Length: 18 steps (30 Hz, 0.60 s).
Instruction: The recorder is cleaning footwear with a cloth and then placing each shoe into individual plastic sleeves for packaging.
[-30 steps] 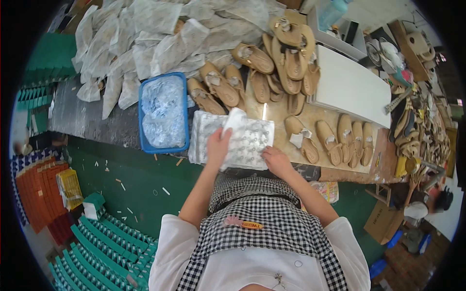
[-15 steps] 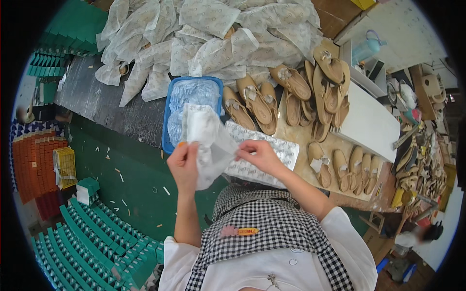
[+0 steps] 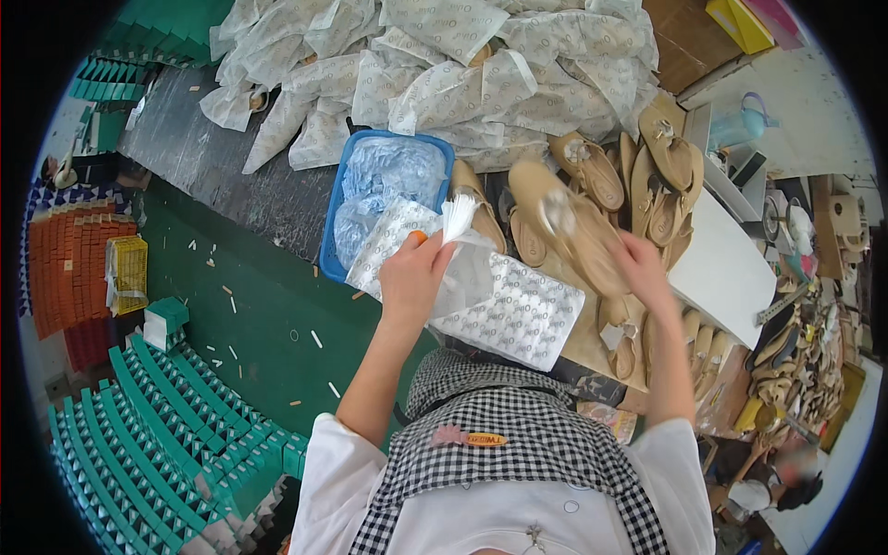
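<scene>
Currently, the right grip (image 3: 643,268) is closed around one end of a sandal (image 3: 578,236), raised over the bench (image 3: 199,129) to the right of the stack (image 3: 532,314). The sandal is tan, with a rounded toe pointing up and to the left. Pale, shiny material sits at its strap; motion blur hides finer detail.

The left grip (image 3: 412,282) pinches a wrapper (image 3: 469,277) between thumb and fingers, above the stack. The wrapper is white, thin and partly see-through; its upper part is bunched into fanned folds, its lower part spread to the right. The stack consists of flat, printed white sheets. A blue basin (image 3: 339,199), holding crumpled bluish film, stands just behind the stack at its left.
</scene>
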Each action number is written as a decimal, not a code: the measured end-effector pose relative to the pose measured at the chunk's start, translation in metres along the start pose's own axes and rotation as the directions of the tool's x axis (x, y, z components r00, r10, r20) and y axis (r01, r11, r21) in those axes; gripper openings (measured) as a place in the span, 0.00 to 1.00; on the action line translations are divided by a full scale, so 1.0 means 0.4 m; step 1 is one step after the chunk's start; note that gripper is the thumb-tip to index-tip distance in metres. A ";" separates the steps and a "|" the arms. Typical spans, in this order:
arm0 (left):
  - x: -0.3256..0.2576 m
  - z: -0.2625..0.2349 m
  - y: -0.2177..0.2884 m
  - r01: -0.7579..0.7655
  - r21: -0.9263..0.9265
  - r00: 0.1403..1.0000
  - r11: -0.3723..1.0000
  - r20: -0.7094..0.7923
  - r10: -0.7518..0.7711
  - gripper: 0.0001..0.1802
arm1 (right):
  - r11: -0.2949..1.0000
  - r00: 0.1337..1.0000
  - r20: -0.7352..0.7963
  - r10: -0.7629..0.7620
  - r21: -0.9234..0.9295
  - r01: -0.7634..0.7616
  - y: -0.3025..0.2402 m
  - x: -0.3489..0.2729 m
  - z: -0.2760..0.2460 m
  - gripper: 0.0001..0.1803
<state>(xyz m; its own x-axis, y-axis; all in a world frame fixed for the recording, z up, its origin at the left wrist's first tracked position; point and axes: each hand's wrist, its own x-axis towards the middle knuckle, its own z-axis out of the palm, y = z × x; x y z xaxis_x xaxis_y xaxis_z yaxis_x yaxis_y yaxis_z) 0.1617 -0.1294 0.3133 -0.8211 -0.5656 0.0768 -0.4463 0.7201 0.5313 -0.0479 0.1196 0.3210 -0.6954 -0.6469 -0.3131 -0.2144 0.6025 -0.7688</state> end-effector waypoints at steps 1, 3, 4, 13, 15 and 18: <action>0.002 0.004 0.000 -0.022 0.010 1.000 1.000 0.018 0.022 0.11 | 0.999 0.997 0.079 -0.003 0.046 -0.001 -0.031 -0.068 -0.044 0.11; 0.003 0.039 0.017 -0.088 -0.002 0.996 0.996 0.011 0.088 0.11 | 0.997 0.990 0.139 0.011 0.078 -0.022 -0.066 -0.163 -0.069 0.11; 0.002 0.042 0.025 -0.141 0.008 0.990 0.990 -0.003 0.141 0.11 | 1.000 0.985 0.172 -0.014 -0.011 0.016 -0.104 -0.187 -0.041 0.12; -0.156 -0.043 0.006 -0.324 -0.084 0.941 0.942 0.077 0.330 0.17 | 0.900 0.869 0.493 -0.053 0.400 -0.172 -0.106 -0.157 0.214 0.22; -0.220 -0.058 0.066 -0.303 -0.283 0.941 0.910 0.064 0.334 0.16 | 0.594 0.855 0.518 0.025 0.680 -0.429 -0.189 -0.119 0.298 0.24; -0.205 -0.160 0.051 -0.143 -0.340 0.989 0.929 -0.094 0.118 0.05 | 0.508 0.901 0.390 -0.190 0.824 -0.249 -0.320 -0.012 0.406 0.26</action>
<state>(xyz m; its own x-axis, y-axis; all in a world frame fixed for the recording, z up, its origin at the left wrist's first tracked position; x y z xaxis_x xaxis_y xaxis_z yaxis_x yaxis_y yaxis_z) 0.2426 -0.0942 0.3717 -0.8309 -0.5119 0.2181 -0.1759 0.6135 0.7699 0.0943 -0.0305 0.3303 -0.3187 -0.8796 -0.3531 0.6298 0.0819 -0.7724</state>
